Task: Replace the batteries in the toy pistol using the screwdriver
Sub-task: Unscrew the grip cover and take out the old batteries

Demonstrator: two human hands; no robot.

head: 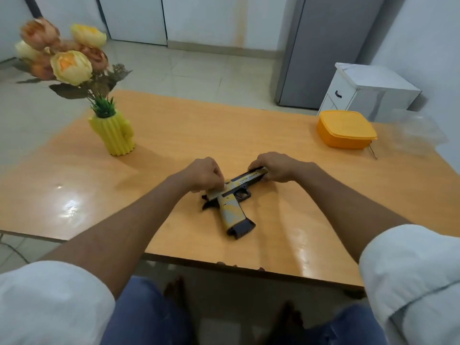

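A yellow and black toy pistol [232,204] lies on its side in the middle of the wooden table [174,135], barrel pointing to the far right, grip with a black base toward me. My left hand [202,174] pinches the rear of the slide with curled fingers. My right hand [275,168] grips the muzzle end of the barrel. A thin dark tool that may be the screwdriver [372,151] lies by the orange box at the right; no batteries are in view.
A yellow cactus-shaped vase [114,131] with artificial flowers stands at the table's far left. An orange lidded box [346,129] and clear plastic packaging [415,130] sit at the far right. A white cabinet [368,93] stands beyond the table.
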